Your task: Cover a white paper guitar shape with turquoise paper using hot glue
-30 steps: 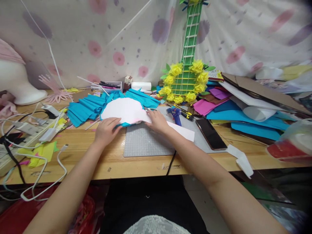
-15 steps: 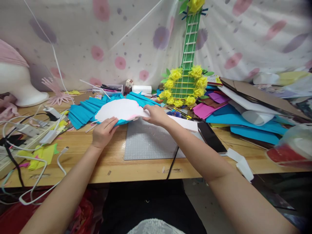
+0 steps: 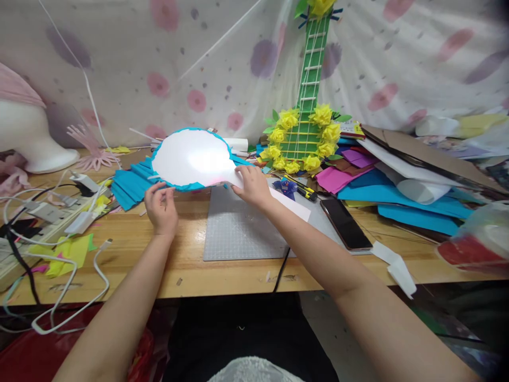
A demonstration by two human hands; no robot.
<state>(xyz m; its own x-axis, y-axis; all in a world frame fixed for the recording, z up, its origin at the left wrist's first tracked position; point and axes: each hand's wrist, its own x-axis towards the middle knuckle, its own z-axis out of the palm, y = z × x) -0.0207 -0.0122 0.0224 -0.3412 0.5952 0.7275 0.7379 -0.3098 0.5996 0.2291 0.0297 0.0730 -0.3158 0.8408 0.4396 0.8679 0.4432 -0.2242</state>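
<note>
- Where the pale wooden tabletop (image 3: 131,270) meets its back-left corner: white foam head form (image 3: 29,135), pink covering on top.
- Nearer the left edge: white plastic chargers (image 3: 45,213), cables tangled.
- Left of centre, toward the back edge: bright blue pleated paper (image 3: 129,185).
- Left hand (image 3: 161,208): fingers curled, tips at the board's lower-left rim; cannot tell whether thumb and fingers pinch it.
- White rounded board (image 3: 185,159), blue paper edging, narrow white neck: tilted up above the tabletop's back half, neck reaching right over the mat.
- Right hand (image 3: 252,184): clamped on that neck near the rounded part, thumb below.
- Grey gridded cutting mat (image 3: 234,233): centre, near the front edge. On it, blue glue gun (image 3: 285,187).
- Back edge: green guitar shape (image 3: 312,77), yellow paper flowers around its body.
- Mat's right edge: black phone (image 3: 345,224), lying flat.
- Back-right corner: piled coloured sheets (image 3: 415,210).
</note>
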